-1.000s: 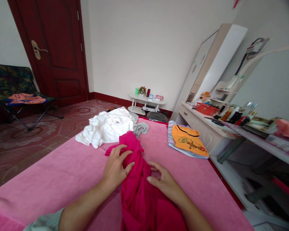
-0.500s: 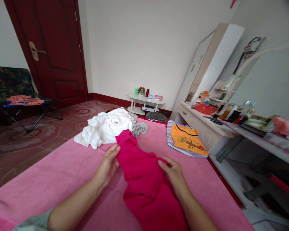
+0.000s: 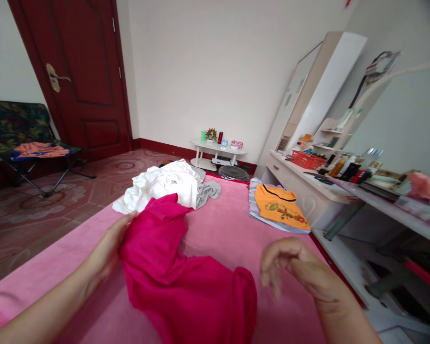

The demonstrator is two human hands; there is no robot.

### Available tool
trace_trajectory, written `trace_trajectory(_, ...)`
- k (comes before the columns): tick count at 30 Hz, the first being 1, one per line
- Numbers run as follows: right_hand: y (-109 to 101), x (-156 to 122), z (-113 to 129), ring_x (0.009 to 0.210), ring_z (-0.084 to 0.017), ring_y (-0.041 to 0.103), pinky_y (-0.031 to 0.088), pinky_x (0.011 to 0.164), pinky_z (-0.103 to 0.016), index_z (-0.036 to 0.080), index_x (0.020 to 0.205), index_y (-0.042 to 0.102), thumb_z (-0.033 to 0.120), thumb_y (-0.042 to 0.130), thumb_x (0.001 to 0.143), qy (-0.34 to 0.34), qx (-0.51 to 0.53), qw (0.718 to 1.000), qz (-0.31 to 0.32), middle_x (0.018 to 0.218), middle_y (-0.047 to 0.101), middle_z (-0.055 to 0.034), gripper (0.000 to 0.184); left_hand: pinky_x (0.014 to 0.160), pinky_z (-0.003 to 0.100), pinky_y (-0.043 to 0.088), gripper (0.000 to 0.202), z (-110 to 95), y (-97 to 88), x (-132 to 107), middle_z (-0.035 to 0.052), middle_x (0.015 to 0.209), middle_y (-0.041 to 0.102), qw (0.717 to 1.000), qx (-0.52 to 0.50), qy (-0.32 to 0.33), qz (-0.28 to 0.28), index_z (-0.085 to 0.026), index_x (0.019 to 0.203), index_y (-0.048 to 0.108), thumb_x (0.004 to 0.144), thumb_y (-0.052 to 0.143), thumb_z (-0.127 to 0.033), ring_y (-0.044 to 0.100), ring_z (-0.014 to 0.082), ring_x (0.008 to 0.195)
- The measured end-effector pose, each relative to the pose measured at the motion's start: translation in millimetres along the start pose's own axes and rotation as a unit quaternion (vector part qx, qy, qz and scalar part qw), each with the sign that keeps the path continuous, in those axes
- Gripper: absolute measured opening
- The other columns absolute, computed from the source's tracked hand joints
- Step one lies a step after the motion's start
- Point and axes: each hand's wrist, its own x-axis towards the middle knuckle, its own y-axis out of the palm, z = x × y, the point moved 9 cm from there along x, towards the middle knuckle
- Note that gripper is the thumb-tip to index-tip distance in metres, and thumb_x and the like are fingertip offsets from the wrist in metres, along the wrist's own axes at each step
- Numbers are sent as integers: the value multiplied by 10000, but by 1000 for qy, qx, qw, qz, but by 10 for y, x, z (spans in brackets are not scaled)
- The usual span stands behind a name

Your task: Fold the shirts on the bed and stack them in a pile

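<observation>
A bright pink garment (image 3: 186, 282) hangs in loose folds over the pink bed cover (image 3: 224, 224); its exact kind does not show. My left hand (image 3: 116, 239) grips it along its upper left edge, with the fingertips partly behind the cloth. To the right of the garment, apart from it, my right hand (image 3: 290, 263) is held in the air with bent, parted fingers, slightly blurred, and nothing in it. Just beyond the pink cloth lies a heap of white clothing (image 3: 161, 181), with a grey cloth (image 3: 208, 192) beside it.
A folded orange shirt (image 3: 279, 208) lies on striped cloth at the bed's right edge. A dressing table (image 3: 290, 174) with bottles and a red basket (image 3: 307, 159) stands on the right. At left is a folding chair (image 3: 17, 119); a low white table (image 3: 218, 149) stands by the wall.
My right hand has let go of the pink garment and moved right. My left hand has carried its side of the cloth left and toward me, and the folds have spread wider.
</observation>
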Motion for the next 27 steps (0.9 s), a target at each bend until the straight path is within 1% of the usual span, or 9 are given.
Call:
trace_trajectory(2, -91, 161, -205, 657, -163, 625, 469, 593, -259, 140, 924, 684, 512, 640, 772, 14, -42, 997, -58, 846, 692, -103, 404, 751, 323, 539, 662, -86, -218, 65, 91, 1140, 631, 974, 212, 77, -17, -188, 1237, 509, 668, 727, -447, 637, 266, 956)
trace_trajectory(5, -78, 393, -555, 695, -144, 605, 449, 609, -237, 150, 948, 671, 452, 639, 791, 51, -61, 991, -110, 831, 682, -72, 341, 811, 385, 517, 731, -297, -297, 88, 120, 1260, 536, 865, 449, 223, -28, -211, 1273, 477, 663, 683, -559, 593, 301, 1035)
trace_trajectory(8, 113, 528, -801, 765, -156, 604, 448, 688, -256, 151, 932, 677, 420, 675, 758, 65, -67, 990, -102, 855, 681, -64, 320, 982, 411, 412, 631, -416, -3, -62, 109, 1356, 461, 746, 566, 351, 14, -237, 1217, 553, 708, 611, -605, 483, 315, 1195)
trace_trajectory(11, 275, 550, -949, 797, -172, 601, 442, 723, -276, 151, 918, 687, 388, 688, 743, 72, -93, 989, -84, 879, 680, -62, 295, 975, 436, 396, 761, -235, 319, -82, 137, 1300, 528, 689, 647, 317, 78, -232, 1288, 516, 661, 630, -648, 513, 344, 1158)
trace_trajectory(14, 314, 540, -1049, 804, -186, 603, 444, 726, -294, 159, 933, 691, 378, 670, 758, 79, -125, 986, -78, 888, 685, -62, 281, 845, 442, 455, 724, 27, 455, 49, 176, 1086, 652, 725, 652, 193, 109, -149, 1232, 560, 675, 631, -605, 606, 368, 1001)
trace_trajectory(17, 231, 558, -1116, 804, -199, 609, 455, 731, -315, 154, 927, 684, 417, 669, 753, 78, -120, 984, -102, 872, 683, -71, 315, 800, 385, 477, 484, 72, 683, 55, 138, 929, 700, 851, 483, 136, 154, -132, 992, 663, 725, 613, -533, 651, 316, 890)
trace_trajectory(20, 93, 558, -1137, 880, -221, 616, 475, 753, -339, 163, 998, 651, 485, 695, 716, 78, -54, 981, -166, 980, 665, -97, 431, 733, 332, 513, 451, -49, 1011, -112, 92, 874, 719, 960, 185, 63, 198, -150, 1012, 653, 722, 660, -496, 675, 249, 786)
trace_trajectory(23, 90, 518, -1061, 1060, -235, 581, 490, 820, -355, 231, 1181, 557, 495, 729, 685, 59, 90, 971, -212, 1219, 579, -101, 588, 680, 302, 532, 436, -109, 1410, -362, 58, 818, 727, 971, -34, -28, 237, -173, 1063, 632, 717, 715, -425, 681, 208, 708)
trace_trajectory(27, 251, 493, -887, 1064, -226, 597, 497, 868, -381, 286, 1227, 523, 397, 761, 682, 0, 234, 950, -208, 1263, 576, -63, 605, 691, 311, 539, 328, 92, 1792, -541, 46, 837, 731, 942, -153, -128, 269, -188, 1000, 638, 743, 716, -378, 693, 215, 745)
